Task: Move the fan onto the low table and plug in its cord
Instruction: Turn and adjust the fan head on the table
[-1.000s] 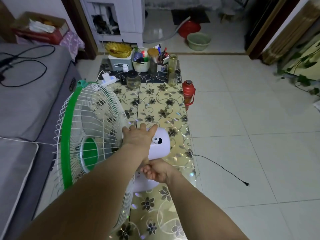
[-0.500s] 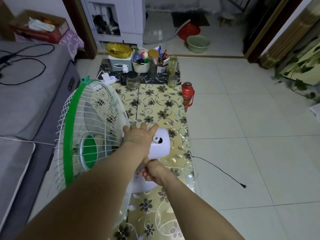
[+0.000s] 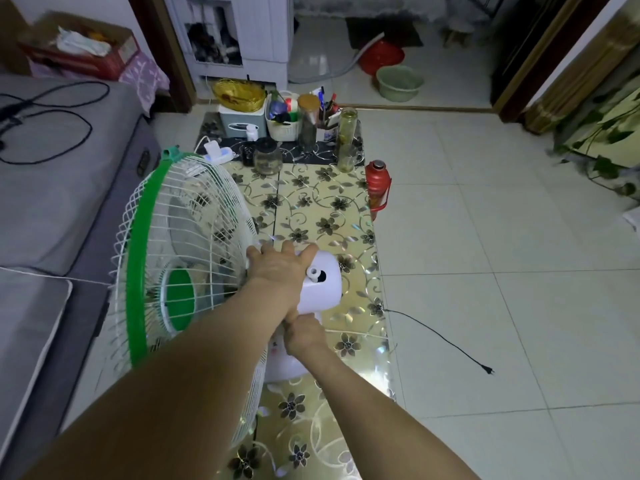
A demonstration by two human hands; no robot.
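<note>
A white fan (image 3: pixel 187 258) with a green rim and hub stands on the low table (image 3: pixel 311 209), which has a flower-patterned top. Its cage faces left toward the sofa. My left hand (image 3: pixel 280 268) lies over the top of the white motor housing (image 3: pixel 320 285). Under the housing, my right hand (image 3: pixel 304 334) grips the fan's neck above its white base. The black cord (image 3: pixel 436 336) trails off the table's right edge across the tiled floor and ends in a loose plug (image 3: pixel 489 370). A white power strip (image 3: pixel 216 154) lies at the table's far left.
Jars, a glass pot (image 3: pixel 266 157), a pen holder and a white basket (image 3: pixel 284 123) crowd the table's far end. A red thermos (image 3: pixel 377 187) stands by the right edge. A grey sofa (image 3: pixel 52 188) runs along the left. The pale floor tiles lie to the right.
The fan and both hands have shifted slightly left and nearer on the table. The cord and plug lie much as before on the floor.
</note>
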